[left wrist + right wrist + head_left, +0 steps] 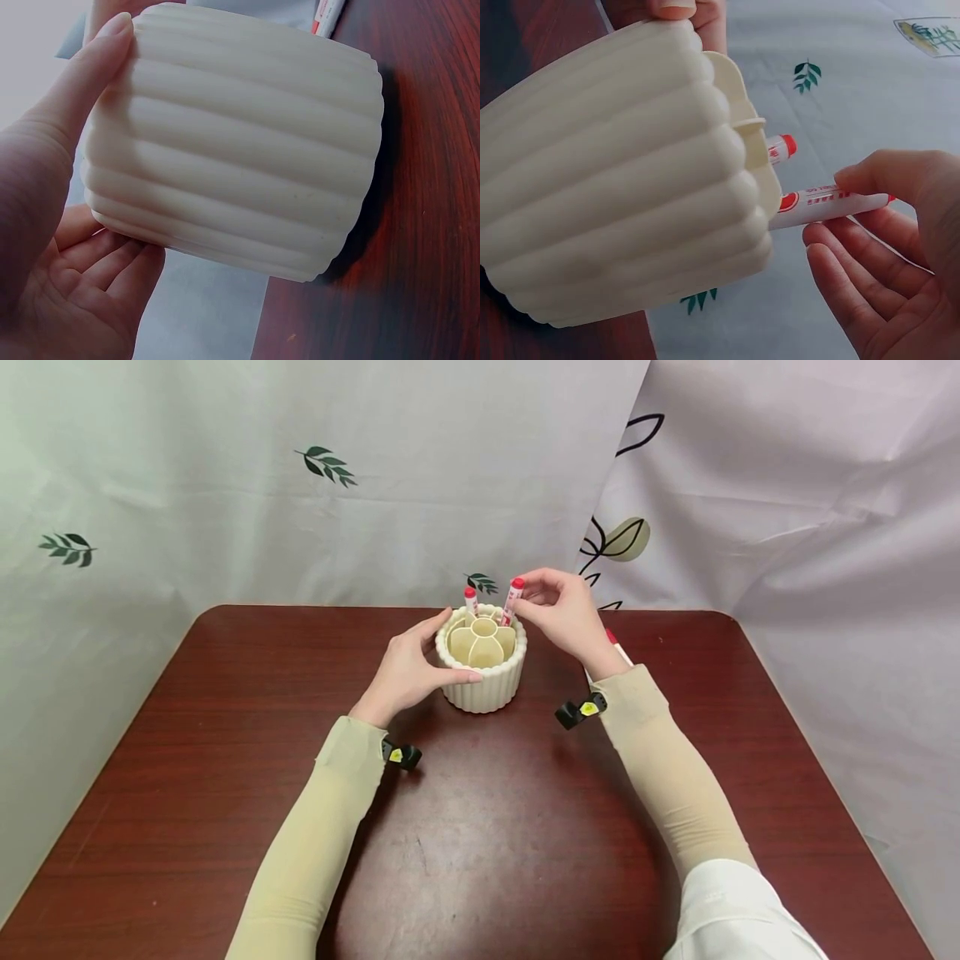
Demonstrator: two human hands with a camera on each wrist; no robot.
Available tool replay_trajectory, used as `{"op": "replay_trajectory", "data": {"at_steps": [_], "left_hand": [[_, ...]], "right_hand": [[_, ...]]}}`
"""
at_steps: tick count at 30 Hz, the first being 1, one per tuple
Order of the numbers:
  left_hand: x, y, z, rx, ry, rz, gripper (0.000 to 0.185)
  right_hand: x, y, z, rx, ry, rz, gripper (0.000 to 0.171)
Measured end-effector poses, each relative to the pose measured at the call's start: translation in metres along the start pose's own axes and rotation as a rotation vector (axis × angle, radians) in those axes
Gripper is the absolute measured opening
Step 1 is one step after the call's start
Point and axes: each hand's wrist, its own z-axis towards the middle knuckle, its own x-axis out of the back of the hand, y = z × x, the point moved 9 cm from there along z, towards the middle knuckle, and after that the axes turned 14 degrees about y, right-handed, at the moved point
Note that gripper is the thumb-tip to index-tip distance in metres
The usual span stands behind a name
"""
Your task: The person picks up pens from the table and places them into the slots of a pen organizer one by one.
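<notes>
Right hand (566, 610) pinching a white marker with a red cap (513, 600), near-upright, cap up, lower end inside the cream ribbed round holder (483, 681) on the dark wood counter (225, 710). Left hand (408, 672) cupping the holder's side, fingers loosely spread. Second red-capped marker (470, 601) upright in the holder's far compartment.
</notes>
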Motion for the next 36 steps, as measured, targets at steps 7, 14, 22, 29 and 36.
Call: {"op": "replay_trajectory", "data": {"at_steps": [7,14,22,29,36], "left_hand": [[0.000,0.000,0.000,0.006,-0.004,-0.013,0.115],[0.001,-0.001,0.000,-0.008,-0.001,-0.004,0.115],[0.000,0.000,0.002,-0.017,0.002,0.001,0.112],[-0.001,0.001,0.003,-0.027,0.002,-0.002,0.112],[0.002,0.002,0.002,-0.031,-0.002,0.041,0.114]], "right_hand": [[-0.005,0.009,-0.002,0.001,-0.031,-0.003,0.023],[-0.009,0.015,-0.002,0.015,-0.057,-0.020,0.023],[-0.012,0.016,-0.004,0.010,-0.077,-0.033,0.024],[-0.011,0.014,-0.004,0.005,-0.081,-0.032,0.025],[-0.003,0.010,-0.005,-0.002,-0.065,-0.007,0.030]]}}
